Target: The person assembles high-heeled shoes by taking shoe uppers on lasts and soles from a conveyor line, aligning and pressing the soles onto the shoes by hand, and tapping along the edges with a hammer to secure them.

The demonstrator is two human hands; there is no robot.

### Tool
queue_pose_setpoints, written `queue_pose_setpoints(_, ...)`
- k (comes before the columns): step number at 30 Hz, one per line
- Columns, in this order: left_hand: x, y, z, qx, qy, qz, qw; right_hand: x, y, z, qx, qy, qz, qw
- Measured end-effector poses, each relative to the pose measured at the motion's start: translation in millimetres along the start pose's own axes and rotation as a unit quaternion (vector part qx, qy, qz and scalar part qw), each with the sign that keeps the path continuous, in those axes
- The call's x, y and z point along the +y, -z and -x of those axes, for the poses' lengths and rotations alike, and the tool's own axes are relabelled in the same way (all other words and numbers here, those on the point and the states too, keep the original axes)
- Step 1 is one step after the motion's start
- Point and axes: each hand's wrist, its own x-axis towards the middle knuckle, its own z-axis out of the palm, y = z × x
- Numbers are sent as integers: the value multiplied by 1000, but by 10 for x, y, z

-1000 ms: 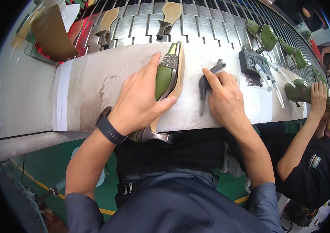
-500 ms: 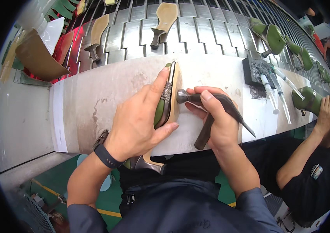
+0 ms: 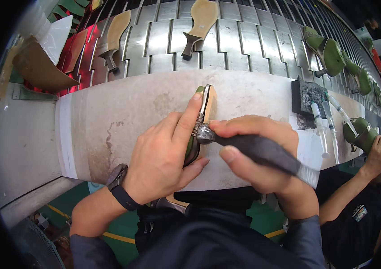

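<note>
A green high-heeled shoe [image 3: 200,117] is being held on its side on the pale, stained workbench [image 3: 123,116], with its tan sole turned toward the person's right. It is being grasped by the left hand [image 3: 165,159]: the forefinger is being stretched along the upper edge toward the toe and the thumb is being pressed under the sole, so that most of the green upper is being hidden behind the fingers. The heel end is being cut off from view below the palm, where only a metallic tip is being glimpsed near the bench edge. A small hammer [image 3: 253,150] is being gripped by the right hand [image 3: 262,157], clenched around its dark handle; the rounded metal head is being laid against the studded trim of the shoe's rim. The far end of the handle is being covered by the wrist, and how it ends cannot be made out.

Beyond the bench, tan soles [image 3: 199,20] and green shoes [image 3: 327,51] are being carried on a slatted metal conveyor [image 3: 163,40]. To the right, syringes [image 3: 320,130] are being kept beside a dark block [image 3: 307,96], its surface too blurred to read. At the right rim another person's hand [image 3: 378,150] is being rested by a further green shoe [image 3: 360,132], partly cut off.
</note>
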Motion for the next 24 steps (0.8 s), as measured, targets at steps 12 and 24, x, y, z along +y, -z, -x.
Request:
queue_pose_setpoints(12, -46, 52, -20, -14, 1, 23, 1000, 118, 16, -141, 69, -83, -106, 988)
queue_pose_setpoints(24, -89, 76, 47, -32, 13, 14, 999, 137, 85, -533, 86, -126, -86, 985)
